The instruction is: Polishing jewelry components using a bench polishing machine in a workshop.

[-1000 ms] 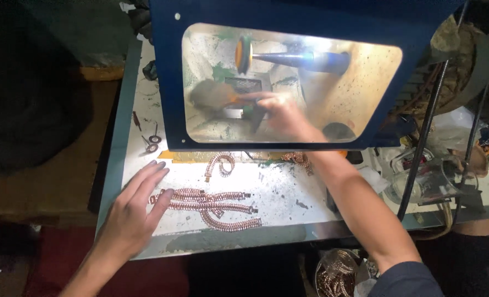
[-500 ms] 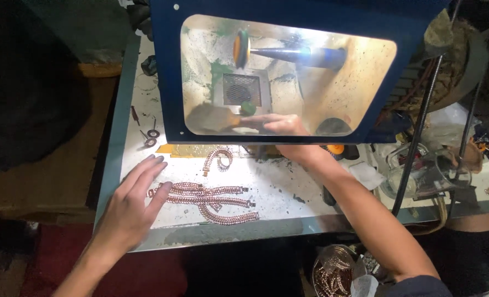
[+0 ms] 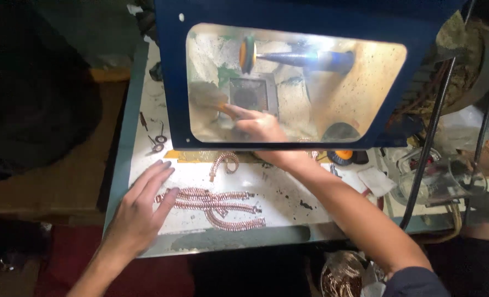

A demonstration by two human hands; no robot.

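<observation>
Though the tinted shield blurs it, the right hand at frame centre grips a brush handle. Lower left, the left hand lies flat and open, fingertips touching copper chains near the table edge.

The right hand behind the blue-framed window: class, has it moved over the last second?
Yes. The right hand has moved left behind the blue-framed window, now close to the square dark opening rather than mid-pane.
</observation>
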